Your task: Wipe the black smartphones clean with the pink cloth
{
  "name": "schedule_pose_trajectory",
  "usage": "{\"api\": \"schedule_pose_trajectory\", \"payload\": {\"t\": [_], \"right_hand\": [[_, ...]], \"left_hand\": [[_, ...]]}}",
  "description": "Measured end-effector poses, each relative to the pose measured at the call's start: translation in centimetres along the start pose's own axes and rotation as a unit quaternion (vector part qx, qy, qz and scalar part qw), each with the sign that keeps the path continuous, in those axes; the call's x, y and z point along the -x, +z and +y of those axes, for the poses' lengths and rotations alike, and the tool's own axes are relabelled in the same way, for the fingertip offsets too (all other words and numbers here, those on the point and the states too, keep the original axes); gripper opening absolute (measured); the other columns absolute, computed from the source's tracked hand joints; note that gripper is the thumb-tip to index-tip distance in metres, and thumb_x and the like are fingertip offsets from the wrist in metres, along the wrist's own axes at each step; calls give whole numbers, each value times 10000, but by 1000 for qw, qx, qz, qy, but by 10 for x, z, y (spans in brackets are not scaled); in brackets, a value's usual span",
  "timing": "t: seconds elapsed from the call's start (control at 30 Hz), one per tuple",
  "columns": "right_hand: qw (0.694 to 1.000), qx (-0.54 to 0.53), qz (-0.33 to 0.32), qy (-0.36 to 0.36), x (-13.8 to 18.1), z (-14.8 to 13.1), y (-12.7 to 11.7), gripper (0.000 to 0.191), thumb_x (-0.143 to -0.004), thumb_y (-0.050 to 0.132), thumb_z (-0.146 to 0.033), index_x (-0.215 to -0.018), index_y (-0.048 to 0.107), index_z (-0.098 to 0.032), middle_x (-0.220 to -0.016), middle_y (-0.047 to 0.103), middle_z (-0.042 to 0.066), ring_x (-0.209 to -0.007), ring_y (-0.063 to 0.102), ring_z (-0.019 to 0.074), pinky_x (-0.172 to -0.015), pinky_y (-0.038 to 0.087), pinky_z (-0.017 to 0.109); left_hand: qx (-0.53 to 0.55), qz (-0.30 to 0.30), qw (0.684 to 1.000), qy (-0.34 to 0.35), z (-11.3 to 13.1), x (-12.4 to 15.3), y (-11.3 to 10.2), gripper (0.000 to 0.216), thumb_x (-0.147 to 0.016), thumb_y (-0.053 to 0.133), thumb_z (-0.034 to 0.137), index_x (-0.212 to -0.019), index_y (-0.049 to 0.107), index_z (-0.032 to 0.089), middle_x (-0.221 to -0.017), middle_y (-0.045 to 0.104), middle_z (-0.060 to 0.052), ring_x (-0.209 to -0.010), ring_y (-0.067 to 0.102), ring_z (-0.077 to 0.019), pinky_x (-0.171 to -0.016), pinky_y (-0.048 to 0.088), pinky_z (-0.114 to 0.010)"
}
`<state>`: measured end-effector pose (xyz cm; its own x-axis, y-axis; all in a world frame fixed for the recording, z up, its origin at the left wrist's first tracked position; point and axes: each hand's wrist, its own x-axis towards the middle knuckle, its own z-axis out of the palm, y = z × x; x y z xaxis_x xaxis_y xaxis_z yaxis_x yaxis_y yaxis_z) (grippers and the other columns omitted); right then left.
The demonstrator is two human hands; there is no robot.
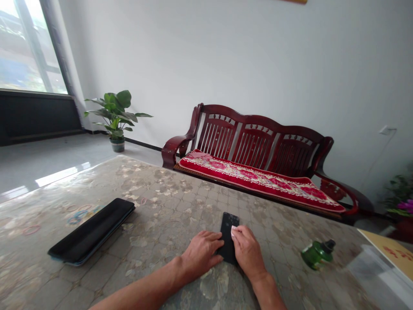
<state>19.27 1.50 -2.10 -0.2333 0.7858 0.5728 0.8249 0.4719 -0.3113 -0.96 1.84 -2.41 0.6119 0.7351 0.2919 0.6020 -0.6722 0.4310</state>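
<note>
A black smartphone [228, 247] lies on the patterned tablecloth in front of me, with whitish smudges near its far end. My left hand [203, 251] rests along its left edge, fingertips and thumb pressed against it. My right hand [248, 249] is closed over the phone's right side. A small piece of white tissue or cloth [232, 229] shows between its thumb and fingers, touching the phone; most of it is hidden.
To the left lie a stack of black flat panels [93, 232] and several rubber bands [79, 215]. A green bottle [318, 255] with a black cap is at right, near a yellow box [387, 252]. Beyond the table [180, 206] stands a wooden bench [251, 142].
</note>
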Motion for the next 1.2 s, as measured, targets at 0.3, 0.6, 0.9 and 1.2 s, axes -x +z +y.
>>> {"api": "schedule_pose_trajectory", "payload": {"t": [0.3,0.6,0.9,1.2], "right_hand": [[999,-20,-34,-18,-1,-16,5,238,-969,432,-161,-966,661,-225,-957,622,55,-918,614,174,-843,507,288],[1000,-19,-8,-8,0,-11,5,271,-990,399,-225,-953,667,-221,-923,625,62,-862,629,178,-806,514,293],[1000,-9,20,10,2,6,7,308,-1008,382,-313,-940,668,-223,-902,629,68,-847,636,180,-780,505,283],[999,-35,-14,-10,3,-1,6,275,-988,415,-254,-900,674,-229,-894,636,51,-849,635,165,-806,490,256]], "left_hand": [[2,-8,1000,-9,0,-1,0,264,-807,727,293,-1066,710,243,-1166,707,-15,-1040,652,-240,-958,463,-355],[-11,-21,1000,-16,2,-2,-1,236,-818,710,315,-1039,714,232,-1161,709,-26,-1040,657,-238,-960,462,-341],[-15,-15,1000,-10,0,-1,3,252,-815,697,337,-1039,714,223,-1209,690,-34,-1070,647,-235,-976,454,-337],[-7,11,1000,-8,-2,0,7,279,-781,719,317,-1047,719,232,-1189,702,-25,-1055,658,-228,-960,471,-336]]}}
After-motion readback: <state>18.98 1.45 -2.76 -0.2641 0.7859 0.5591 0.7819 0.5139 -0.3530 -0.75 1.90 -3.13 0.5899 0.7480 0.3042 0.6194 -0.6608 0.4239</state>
